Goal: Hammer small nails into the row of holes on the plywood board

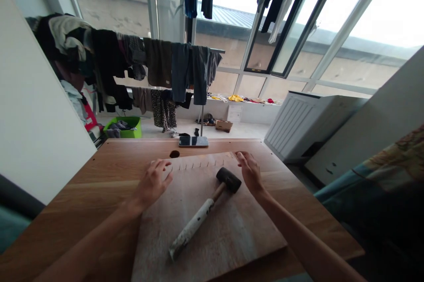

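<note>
A wooden board [212,233] lies on the table, with several thin nails [200,165] standing in a row along its far edge. Across the board rests a mallet [228,180] with a black head and a worn white-wrapped handle, touched by neither hand. My left hand [155,183] is over the board's far left edge, fingers apart and close to the leftmost nail. At the far right corner is my right hand [250,170], its bent fingers touching the board near the last nail. Nothing shows between the fingers of either hand.
The wooden table [109,176] has a round hole [174,154] behind the board. A phone [194,141] lies at its far edge. Beyond stand a laundry rack [217,51] with clothes, a green basket [134,129] and a white ribbed cabinet [289,118]. A curtain [380,180] hangs at right.
</note>
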A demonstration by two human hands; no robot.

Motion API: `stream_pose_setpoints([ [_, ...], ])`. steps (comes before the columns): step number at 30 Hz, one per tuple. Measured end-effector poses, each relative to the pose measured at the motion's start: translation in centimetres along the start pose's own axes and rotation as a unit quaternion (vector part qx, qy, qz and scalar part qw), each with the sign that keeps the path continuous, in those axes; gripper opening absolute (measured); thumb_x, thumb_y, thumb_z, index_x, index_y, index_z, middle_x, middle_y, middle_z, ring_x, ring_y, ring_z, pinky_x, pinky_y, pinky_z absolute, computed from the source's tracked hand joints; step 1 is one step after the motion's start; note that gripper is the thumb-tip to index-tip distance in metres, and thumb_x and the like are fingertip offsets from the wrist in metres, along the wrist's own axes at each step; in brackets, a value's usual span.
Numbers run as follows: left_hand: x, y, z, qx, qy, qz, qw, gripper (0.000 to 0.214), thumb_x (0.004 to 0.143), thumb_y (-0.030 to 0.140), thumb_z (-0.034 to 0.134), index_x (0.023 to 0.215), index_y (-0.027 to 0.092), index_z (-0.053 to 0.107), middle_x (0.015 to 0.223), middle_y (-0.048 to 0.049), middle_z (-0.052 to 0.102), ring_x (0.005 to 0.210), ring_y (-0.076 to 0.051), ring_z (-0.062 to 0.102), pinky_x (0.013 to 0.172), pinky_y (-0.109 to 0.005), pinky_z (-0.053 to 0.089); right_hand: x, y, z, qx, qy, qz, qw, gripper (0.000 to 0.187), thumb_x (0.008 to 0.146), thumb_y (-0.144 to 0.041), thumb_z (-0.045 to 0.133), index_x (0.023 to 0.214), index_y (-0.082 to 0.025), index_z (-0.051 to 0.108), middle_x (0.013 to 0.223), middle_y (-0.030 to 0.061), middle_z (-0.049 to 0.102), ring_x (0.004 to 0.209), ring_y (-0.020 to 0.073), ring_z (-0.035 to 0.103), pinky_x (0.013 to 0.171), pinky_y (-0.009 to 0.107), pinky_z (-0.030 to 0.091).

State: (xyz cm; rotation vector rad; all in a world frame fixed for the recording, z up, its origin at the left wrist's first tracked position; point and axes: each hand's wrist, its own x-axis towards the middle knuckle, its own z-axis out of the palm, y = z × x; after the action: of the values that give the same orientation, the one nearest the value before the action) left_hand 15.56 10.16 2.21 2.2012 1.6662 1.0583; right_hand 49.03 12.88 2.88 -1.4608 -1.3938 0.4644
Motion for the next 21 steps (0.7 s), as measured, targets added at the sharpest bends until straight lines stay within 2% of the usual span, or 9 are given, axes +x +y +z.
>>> stream_pose_setpoints([
  [2, 1.5, -0.1, 1.0, -0.105, 0.029, -0.060, 0.992, 0.034, 0.081, 0.039, 0.059, 0.107, 0.019, 0.061, 0.112, -0.0116, 0.063, 0.098, -0.027, 0.066, 0.070, -0.037, 0.058, 3.1, -0.6, 0.8, 0.049, -0.070, 0.050, 0.995, 0.041, 0.090, -0.056, 0.048, 0.096, -0.019, 0.064, 0.109, 0.0119, 0.066, 0.104, 0.0273, 0.062, 0.064, 0.033, 0.059],
  [4, 2.6, 0.2, 1.9, -0.224, 0.028, -0.132, 0.965, 0.039, 0.078, 0.043, 0.061, 0.109, 0.018, 0.058, 0.117, -0.0125, 0.061, 0.099, -0.027, 0.068, 0.065, -0.034, 0.059, 5.1, -0.8, 1.9, 0.087, -0.145, 0.093, 0.981, 0.039, 0.091, -0.056, 0.049, 0.094, -0.020, 0.064, 0.110, 0.0111, 0.067, 0.101, 0.0251, 0.064, 0.057, 0.027, 0.057],
  [7, 3.1, 0.7, 2.7, -0.343, 0.024, -0.209, 0.915, 0.043, 0.077, 0.045, 0.066, 0.108, 0.018, 0.057, 0.115, -0.0114, 0.062, 0.086, -0.024, 0.072, 0.069, -0.034, 0.061, 6.0, -0.5, 3.3, 0.130, -0.231, 0.152, 0.952, 0.042, 0.095, -0.056, 0.048, 0.095, -0.017, 0.063, 0.097, 0.0116, 0.069, 0.080, 0.0195, 0.069, 0.058, 0.026, 0.058],
  [10, 2.9, 1.0, 2.8, -0.371, 0.022, -0.237, 0.898, 0.043, 0.076, 0.043, 0.067, 0.108, 0.018, 0.055, 0.106, -0.0080, 0.063, 0.072, -0.019, 0.072, 0.068, -0.033, 0.060, 5.8, 0.1, 3.8, 0.148, -0.272, 0.203, 0.929, 0.044, 0.096, -0.057, 0.047, 0.097, -0.015, 0.061, 0.082, 0.0099, 0.070, 0.065, 0.0166, 0.069, 0.059, 0.028, 0.058],
  [14, 2.9, 0.7, 2.1, -0.338, 0.026, -0.222, 0.914, 0.038, 0.080, 0.042, 0.061, 0.107, 0.016, 0.054, 0.085, -0.0024, 0.062, 0.063, -0.015, 0.067, 0.060, -0.029, 0.057, 6.4, 0.3, 3.8, 0.116, -0.216, 0.153, 0.957, 0.045, 0.097, -0.058, 0.044, 0.094, -0.015, 0.060, 0.072, 0.0093, 0.071, 0.060, 0.0165, 0.067, 0.061, 0.031, 0.059],
  [16, 3.1, 0.6, 1.7, -0.320, 0.030, -0.190, 0.928, 0.041, 0.082, 0.046, 0.058, 0.108, 0.015, 0.053, 0.079, -0.0013, 0.062, 0.062, -0.016, 0.065, 0.056, -0.027, 0.054, 6.7, 0.2, 3.8, 0.107, -0.194, 0.129, 0.967, 0.039, 0.095, -0.054, 0.050, 0.096, -0.016, 0.060, 0.073, 0.0070, 0.071, 0.059, 0.0147, 0.065, 0.062, 0.028, 0.057],
  [17, 3.3, 0.6, 1.5, -0.301, 0.023, -0.166, 0.939, 0.042, 0.082, 0.048, 0.057, 0.108, 0.015, 0.054, 0.080, -0.0018, 0.063, 0.062, -0.016, 0.065, 0.056, -0.027, 0.053, 6.8, 0.0, 3.8, 0.098, -0.201, 0.119, 0.967, 0.035, 0.092, -0.050, 0.056, 0.098, -0.016, 0.062, 0.073, 0.0055, 0.071, 0.060, 0.0140, 0.065, 0.061, 0.026, 0.056],
  [19, 3.6, 0.8, 1.4, -0.235, -0.018, -0.102, 0.966, 0.040, 0.081, 0.048, 0.060, 0.105, 0.016, 0.059, 0.085, -0.0035, 0.067, 0.063, -0.016, 0.064, 0.059, -0.028, 0.053, 6.7, -0.5, 3.9, 0.022, -0.255, 0.057, 0.965, 0.026, 0.085, -0.037, 0.069, 0.099, -0.016, 0.065, 0.073, 0.0027, 0.071, 0.060, 0.0131, 0.065, 0.061, 0.024, 0.054],
  [21, 3.8, 1.0, 1.6, -0.171, -0.071, -0.041, 0.982, 0.032, 0.079, 0.042, 0.062, 0.099, 0.017, 0.064, 0.088, -0.0046, 0.071, 0.064, -0.016, 0.065, 0.064, -0.029, 0.054, 6.4, -1.2, 4.1, -0.086, -0.316, -0.029, 0.944, 0.019, 0.076, -0.020, 0.073, 0.094, -0.017, 0.070, 0.071, 0.0004, 0.071, 0.062, 0.0129, 0.065, 0.063, 0.023, 0.052],
])
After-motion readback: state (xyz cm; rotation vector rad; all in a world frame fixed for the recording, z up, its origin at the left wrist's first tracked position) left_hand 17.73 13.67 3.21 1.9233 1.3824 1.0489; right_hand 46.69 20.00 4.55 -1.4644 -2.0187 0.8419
